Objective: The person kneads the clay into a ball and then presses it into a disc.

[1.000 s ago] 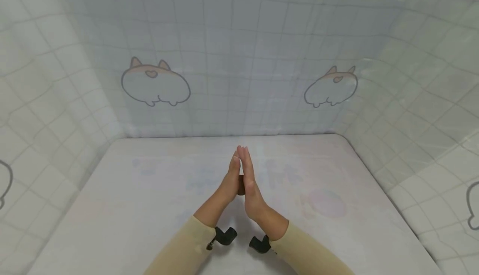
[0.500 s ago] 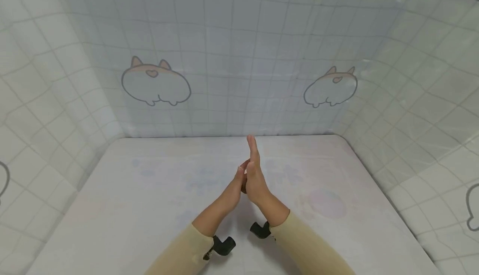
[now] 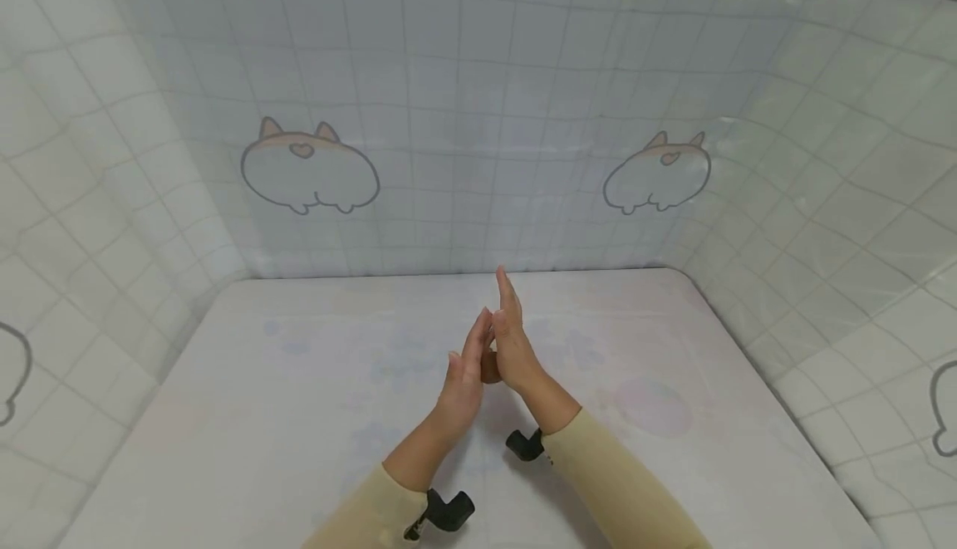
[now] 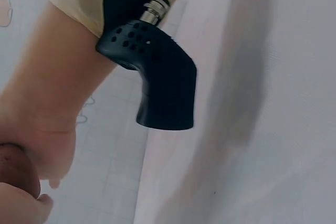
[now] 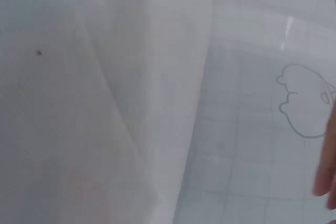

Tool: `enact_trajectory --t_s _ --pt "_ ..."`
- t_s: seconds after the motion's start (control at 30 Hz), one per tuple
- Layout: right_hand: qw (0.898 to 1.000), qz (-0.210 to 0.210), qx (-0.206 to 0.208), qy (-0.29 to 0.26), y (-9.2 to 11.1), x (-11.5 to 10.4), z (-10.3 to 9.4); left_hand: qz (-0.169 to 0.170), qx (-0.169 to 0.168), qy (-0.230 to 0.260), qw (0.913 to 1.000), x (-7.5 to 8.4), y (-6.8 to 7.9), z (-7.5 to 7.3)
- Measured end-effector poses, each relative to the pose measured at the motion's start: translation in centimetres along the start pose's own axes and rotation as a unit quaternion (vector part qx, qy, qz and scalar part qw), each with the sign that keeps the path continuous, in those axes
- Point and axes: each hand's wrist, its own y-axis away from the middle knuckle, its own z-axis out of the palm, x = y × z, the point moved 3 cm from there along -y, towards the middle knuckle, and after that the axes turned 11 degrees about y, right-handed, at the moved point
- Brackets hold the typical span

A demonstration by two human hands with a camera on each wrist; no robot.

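Note:
A brown rounded lump, like clay, is between the two palms in the head view, mostly hidden by them. My left hand presses it from the left, fingers straight and thumb standing apart. From the other side my right hand presses flat, straight fingers reaching further forward than the left ones. More of the lump shows in the left wrist view, smooth and bulging out between the hands. At the right edge of the right wrist view only a few fingers appear.
Both hands are above a white table with faint coloured prints. Grid-patterned sheets with animal drawings enclose it at the back and sides. A black wrist camera sticks out from the left cuff, and another camera from the right.
From level fingertips a second ago, my right hand has slid forward and my left back toward me, with the lump between. The left hand has also turned, its thumb now standing apart.

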Motion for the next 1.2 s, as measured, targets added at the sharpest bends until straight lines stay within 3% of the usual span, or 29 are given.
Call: enact_trajectory --t_s 0.13,0.27,0.5,0.7,0.87,1.07,1.2 --pt "0.999 0.022 -0.037 -0.017 0.2 0.2 0.4 0.045 0.0 0.017 0.9988 0.3 0.0 -0.1" --pt "0.996 0.055 -0.064 -0.035 0.2 0.1 0.8 0.069 -0.002 0.013 0.9975 0.6 -0.1 0.0" --pt "0.991 0.072 -0.1 -0.054 1.0 0.1 1.6 0.087 0.019 -0.048 0.9949 1.2 -0.5 0.0" --pt "0.996 0.02 -0.079 -0.034 1.7 -0.4 1.9 0.048 0.067 -0.098 0.9917 1.6 -1.2 0.1" --pt "0.995 -0.042 -0.052 -0.068 2.3 -0.8 2.3 0.04 0.1 -0.176 0.9785 2.0 -1.8 0.2" --pt "0.98 -0.14 -0.018 -0.139 3.1 -1.6 2.3 0.055 0.137 -0.241 0.9593 2.3 -2.3 0.2" --pt "0.97 -0.18 -0.003 -0.164 3.5 -2.6 2.2 0.035 0.163 -0.226 0.9597 1.9 -2.6 -0.5"
